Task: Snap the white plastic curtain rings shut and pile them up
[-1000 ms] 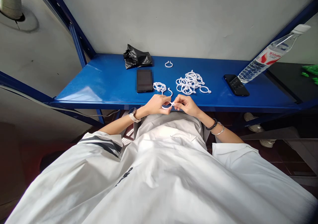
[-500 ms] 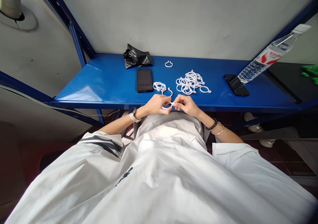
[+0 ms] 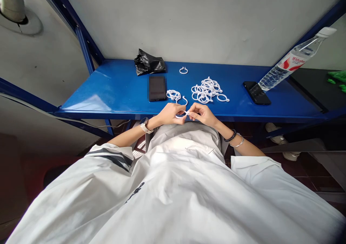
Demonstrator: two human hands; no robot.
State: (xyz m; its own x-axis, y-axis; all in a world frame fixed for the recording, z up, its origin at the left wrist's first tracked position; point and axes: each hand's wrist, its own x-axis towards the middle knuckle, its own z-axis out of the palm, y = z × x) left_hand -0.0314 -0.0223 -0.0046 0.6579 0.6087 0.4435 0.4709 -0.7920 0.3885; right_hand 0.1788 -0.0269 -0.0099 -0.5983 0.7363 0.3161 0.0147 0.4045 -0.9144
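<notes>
Just over the table's front edge, my left hand [image 3: 173, 113] and my right hand [image 3: 202, 114] are both closed on one white plastic ring [image 3: 180, 117]. The left fingers grip its side, while the right thumb and fingertips pinch the end where the ring joins. Part of the ring is hidden by the fingers. Behind my left hand lies an open white ring [image 3: 185, 99] beside a small cluster of white rings [image 3: 173, 94]. A larger heap of white rings [image 3: 207, 90] lies beyond my right hand. One more ring [image 3: 183, 70] lies alone further back.
On the blue table [image 3: 116, 89] sit a crumpled black plastic bag [image 3: 148, 62] and a flat black device [image 3: 157, 88]. To the right, a phone [image 3: 256, 92] lies at the foot of a water bottle [image 3: 293, 60]. A grey wall [image 3: 189, 24] rises behind.
Both hands stay almost still, holding the same ring. The rings on the table have not moved.
</notes>
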